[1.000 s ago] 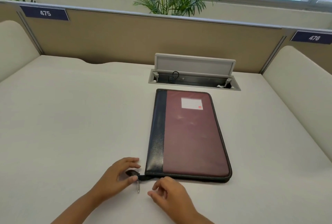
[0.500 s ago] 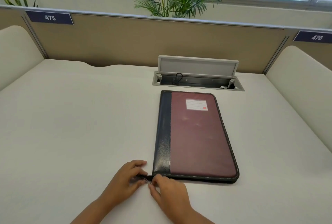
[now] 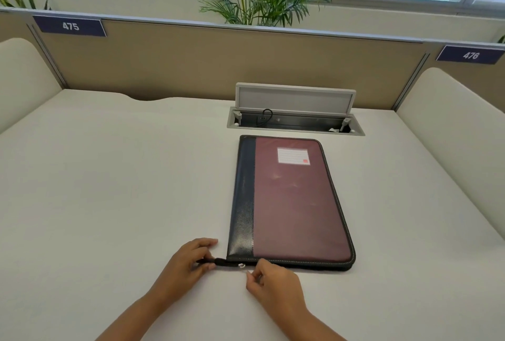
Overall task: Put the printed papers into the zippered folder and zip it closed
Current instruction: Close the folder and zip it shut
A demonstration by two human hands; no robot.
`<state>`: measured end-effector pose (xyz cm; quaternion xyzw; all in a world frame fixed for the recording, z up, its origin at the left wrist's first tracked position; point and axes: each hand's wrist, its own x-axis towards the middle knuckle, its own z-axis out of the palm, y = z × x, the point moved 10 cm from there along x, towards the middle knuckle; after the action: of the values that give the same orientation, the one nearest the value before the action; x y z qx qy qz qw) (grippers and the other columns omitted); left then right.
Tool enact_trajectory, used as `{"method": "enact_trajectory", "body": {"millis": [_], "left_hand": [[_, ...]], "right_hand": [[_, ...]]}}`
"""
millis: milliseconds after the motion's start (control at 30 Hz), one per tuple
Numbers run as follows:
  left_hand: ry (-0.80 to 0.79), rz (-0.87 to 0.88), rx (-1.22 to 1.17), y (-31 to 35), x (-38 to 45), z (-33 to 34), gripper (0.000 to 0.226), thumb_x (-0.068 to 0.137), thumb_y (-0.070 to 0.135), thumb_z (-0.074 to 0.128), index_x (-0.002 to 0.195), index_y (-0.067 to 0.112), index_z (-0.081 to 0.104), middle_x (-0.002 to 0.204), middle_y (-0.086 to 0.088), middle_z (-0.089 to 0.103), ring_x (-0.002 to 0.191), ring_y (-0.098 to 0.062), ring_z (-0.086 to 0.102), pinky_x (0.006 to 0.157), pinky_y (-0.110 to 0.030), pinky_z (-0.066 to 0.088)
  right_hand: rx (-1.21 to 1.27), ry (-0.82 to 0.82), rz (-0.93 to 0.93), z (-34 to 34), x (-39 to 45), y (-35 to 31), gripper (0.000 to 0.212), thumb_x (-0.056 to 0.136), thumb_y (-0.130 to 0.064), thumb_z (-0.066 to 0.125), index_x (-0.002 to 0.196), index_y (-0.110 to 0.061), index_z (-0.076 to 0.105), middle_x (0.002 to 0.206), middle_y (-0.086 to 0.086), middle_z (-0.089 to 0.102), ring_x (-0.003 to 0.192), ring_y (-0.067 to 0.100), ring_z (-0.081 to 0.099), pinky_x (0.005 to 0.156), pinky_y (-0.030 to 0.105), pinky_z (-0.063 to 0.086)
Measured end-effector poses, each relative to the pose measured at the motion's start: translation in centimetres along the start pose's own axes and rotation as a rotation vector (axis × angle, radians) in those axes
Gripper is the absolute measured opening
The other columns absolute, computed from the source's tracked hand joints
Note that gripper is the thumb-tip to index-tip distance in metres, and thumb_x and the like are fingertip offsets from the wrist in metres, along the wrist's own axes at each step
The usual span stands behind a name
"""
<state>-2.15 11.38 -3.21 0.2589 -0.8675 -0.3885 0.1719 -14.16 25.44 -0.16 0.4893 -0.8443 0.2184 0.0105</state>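
Observation:
The zippered folder (image 3: 289, 204), maroon with a dark blue spine and a white label, lies flat and closed on the white desk (image 3: 109, 190). A black zipper tail (image 3: 218, 262) sticks out from its near left corner. My left hand (image 3: 185, 264) pinches the end of that tail. My right hand (image 3: 270, 280) pinches the small metal zipper pull (image 3: 241, 266) just right of the corner, at the folder's near edge. No printed papers are visible.
An open cable hatch (image 3: 295, 119) with a raised lid and a black cable sits just beyond the folder. Beige partitions (image 3: 218, 67) wall the desk at the back, cushioned panels at both sides. Palm plants stand behind the partition.
My right hand came in from below the folder's corner and took the zipper pull, now slightly right of the corner. My left hand kept hold of the zipper tail.

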Motion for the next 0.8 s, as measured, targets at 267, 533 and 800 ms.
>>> {"method": "enact_trajectory", "body": {"millis": [267,533,800], "left_hand": [[0.02,-0.017,0.004,0.0,0.0,-0.1,0.028,0.079,0.006,0.068,0.068,0.03,0.057,0.113,0.018,0.06,0.106,0.006,0.052,0.083,-0.006,0.041],[-0.005,-0.046,-0.024,0.2,0.1,-0.2,0.029,0.08,0.004,0.067,0.069,0.029,0.059,0.114,0.018,0.059,0.106,0.007,0.052,0.083,-0.005,0.041],[-0.029,-0.075,-0.03,0.2,0.2,-0.2,0.027,0.081,0.006,0.067,0.069,0.028,0.059,0.115,0.015,0.06,0.106,0.006,0.053,0.082,-0.006,0.041]], "right_hand": [[0.09,-0.028,0.081,-1.5,-1.0,4.4,0.039,0.045,-0.023,0.086,0.05,-0.023,0.048,0.039,-0.013,0.049,0.037,0.006,0.045,0.038,0.013,0.021],[0.181,-0.012,0.183,-3.0,-2.2,8.3,0.033,0.07,-0.024,0.073,0.057,-0.023,0.042,0.042,-0.019,0.032,0.063,0.004,0.044,0.046,0.018,0.028],[0.093,-0.017,0.211,-5.8,-3.2,12.5,0.044,0.055,-0.016,0.084,0.052,-0.024,0.04,0.042,-0.017,0.032,0.042,0.008,0.032,0.04,0.012,0.028]]}}
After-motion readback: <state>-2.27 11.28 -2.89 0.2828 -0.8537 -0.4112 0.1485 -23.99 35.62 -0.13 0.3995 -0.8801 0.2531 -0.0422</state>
